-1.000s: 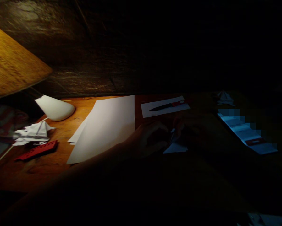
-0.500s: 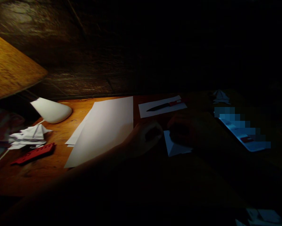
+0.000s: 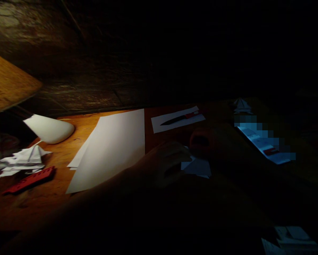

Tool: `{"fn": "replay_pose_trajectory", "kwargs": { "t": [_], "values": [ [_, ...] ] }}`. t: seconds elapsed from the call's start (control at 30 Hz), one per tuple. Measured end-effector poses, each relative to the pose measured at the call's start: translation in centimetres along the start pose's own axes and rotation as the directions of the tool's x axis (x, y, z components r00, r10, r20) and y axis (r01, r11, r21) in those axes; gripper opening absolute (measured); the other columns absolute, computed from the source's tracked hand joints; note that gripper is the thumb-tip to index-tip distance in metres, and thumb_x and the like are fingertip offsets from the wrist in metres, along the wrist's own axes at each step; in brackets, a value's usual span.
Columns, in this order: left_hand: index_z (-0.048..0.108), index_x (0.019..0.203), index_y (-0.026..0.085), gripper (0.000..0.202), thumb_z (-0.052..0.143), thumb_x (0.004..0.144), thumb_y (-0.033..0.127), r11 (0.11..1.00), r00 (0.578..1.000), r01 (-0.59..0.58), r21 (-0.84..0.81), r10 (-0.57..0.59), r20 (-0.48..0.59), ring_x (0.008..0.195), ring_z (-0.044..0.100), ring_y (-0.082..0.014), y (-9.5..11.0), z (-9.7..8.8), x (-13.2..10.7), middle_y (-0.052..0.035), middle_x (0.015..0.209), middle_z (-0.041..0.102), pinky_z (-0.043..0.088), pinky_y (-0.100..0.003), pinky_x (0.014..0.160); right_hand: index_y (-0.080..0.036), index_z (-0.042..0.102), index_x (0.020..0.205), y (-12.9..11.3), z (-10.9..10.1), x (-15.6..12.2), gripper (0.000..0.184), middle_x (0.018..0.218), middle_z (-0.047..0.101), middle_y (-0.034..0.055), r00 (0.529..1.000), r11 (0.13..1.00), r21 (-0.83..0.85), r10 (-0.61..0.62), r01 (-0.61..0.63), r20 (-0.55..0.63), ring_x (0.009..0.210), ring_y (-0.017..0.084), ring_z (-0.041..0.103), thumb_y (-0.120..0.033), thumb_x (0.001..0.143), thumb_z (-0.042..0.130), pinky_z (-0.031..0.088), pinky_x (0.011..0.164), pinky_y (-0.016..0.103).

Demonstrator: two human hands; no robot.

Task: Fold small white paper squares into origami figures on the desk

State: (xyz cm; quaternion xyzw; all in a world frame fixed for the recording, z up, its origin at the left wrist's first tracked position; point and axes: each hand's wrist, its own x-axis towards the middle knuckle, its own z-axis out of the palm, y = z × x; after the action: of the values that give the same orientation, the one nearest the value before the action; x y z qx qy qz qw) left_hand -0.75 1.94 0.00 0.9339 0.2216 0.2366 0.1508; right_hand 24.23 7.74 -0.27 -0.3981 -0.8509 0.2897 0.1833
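A small folded paper [image 3: 198,166] lies in shadow on the wooden table, its creases showing faintly. From its left side, my left hand [image 3: 166,159] reaches over it, with bent fingers closed on its edge. My right hand [image 3: 205,141] is curled at the paper's upper edge, thumb and fingers pinched together there. Darkness hides the exact fingertip contact of both hands. Just beyond them rests a knife [image 3: 176,120] with a dark blade and red handle, on a white paper strip [image 3: 157,126].
Large white sheets [image 3: 113,145] lie left of my hands. Further left are a lamp [image 3: 51,129], a crumpled folded paper [image 3: 28,157] and a red slotted piece [image 3: 31,180]. A lit phone [image 3: 257,138] and another folded paper [image 3: 242,105] are right. Papers [image 3: 294,237] show at lower right.
My left hand has come rightward onto the folded paper, where before it was curled beside it. The right hand has shifted to the paper's upper edge. The view has turned slightly right.
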Motion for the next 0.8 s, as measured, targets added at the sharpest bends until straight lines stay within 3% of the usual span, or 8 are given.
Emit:
{"fn": "replay_pose_trajectory", "kwargs": {
  "t": [0.1,0.2,0.37,0.47,0.6,0.73,0.8],
  "values": [
    [0.057,0.132,0.019,0.037,0.063,0.098,0.036,0.999,0.997,0.003,0.04,-0.006,0.074,0.123,0.061,-0.0279,0.2,0.2,0.2,-0.013,0.131,0.066,0.052,-0.046,0.104,-0.022,0.071,0.091,-0.1,0.0,-0.1,0.016,0.088,0.071,0.0024,1.0,1.0,-0.006,-0.01,0.01,0.004,0.078,0.017,0.064,-0.037,0.09,0.067,0.043,0.066,0.029],
    [0.062,0.121,0.018,0.035,0.066,0.096,0.043,0.994,0.996,0.043,0.103,-0.051,0.077,0.116,0.063,-0.0292,-0.1,0.1,0.2,-0.012,0.125,0.068,0.052,-0.048,0.101,-0.022,0.071,0.093,-0.6,-0.1,-0.3,0.014,0.093,0.071,0.0027,0.994,0.994,0.043,-0.106,0.105,0.015,0.08,0.017,0.064,-0.035,0.092,0.064,0.044,0.068,0.029],
    [0.066,0.106,0.017,0.028,0.068,0.094,0.042,0.967,0.985,0.169,0.189,-0.174,0.008,0.11,0.064,-0.0287,-0.3,-0.5,0.2,-0.0097,0.114,0.07,0.052,-0.049,0.098,-0.02,0.071,0.094,-1.4,-0.5,-0.5,0.009,0.097,0.07,0.0052,0.976,0.973,0.152,-0.191,0.175,0.103,0.084,0.018,0.065,-0.023,0.088,0.065,0.049,0.073,0.031],
    [0.065,0.107,0.018,0.024,0.068,0.093,0.037,0.951,0.978,0.205,0.233,-0.21,-0.003,0.114,0.062,-0.0298,-0.2,-0.6,0.1,-0.0098,0.117,0.07,0.051,-0.051,0.1,-0.021,0.071,0.102,-0.9,-1.1,-0.8,0.019,0.104,0.069,0.0065,0.952,0.954,0.215,-0.248,0.209,0.178,0.094,0.021,0.066,-0.019,0.084,0.068,0.052,0.083,0.035],
    [0.063,0.12,0.02,0.031,0.069,0.092,0.029,0.957,0.98,0.195,0.216,-0.196,-0.014,0.119,0.061,-0.0298,-0.3,-0.3,-0.1,-0.0094,0.125,0.068,0.052,-0.05,0.102,-0.025,0.068,0.119,0.6,-1.6,-1.0,0.042,0.124,0.062,0.0069,0.916,0.941,0.258,-0.288,0.217,0.279,0.113,0.024,0.062,-0.021,0.078,0.076,0.051,0.096,0.041],
    [0.064,0.117,0.019,0.021,0.057,0.097,0.015,0.992,0.995,0.093,0.091,-0.089,-0.041,0.113,0.064,-0.0232,-0.4,-0.1,-0.2,-0.0088,0.118,0.069,0.055,-0.041,0.097,-0.021,0.069,0.111,0.6,-1.2,-0.6,0.032,0.117,0.062,0.0078,0.934,0.952,0.23,-0.257,0.201,0.249,0.106,0.023,0.063,-0.023,0.08,0.075,0.052,0.091,0.039],
    [0.065,0.114,0.018,0.017,0.057,0.098,0.017,0.995,0.996,0.088,0.04,-0.087,-0.029,0.109,0.065,-0.0225,-0.4,0.0,-0.3,-0.0094,0.114,0.07,0.057,-0.038,0.092,-0.02,0.07,0.106,0.2,-0.9,-0.3,0.025,0.112,0.063,0.0074,0.934,0.95,0.209,-0.278,0.233,0.223,0.101,0.022,0.063,-0.023,0.082,0.074,0.051,0.087,0.037]
  ]
}}
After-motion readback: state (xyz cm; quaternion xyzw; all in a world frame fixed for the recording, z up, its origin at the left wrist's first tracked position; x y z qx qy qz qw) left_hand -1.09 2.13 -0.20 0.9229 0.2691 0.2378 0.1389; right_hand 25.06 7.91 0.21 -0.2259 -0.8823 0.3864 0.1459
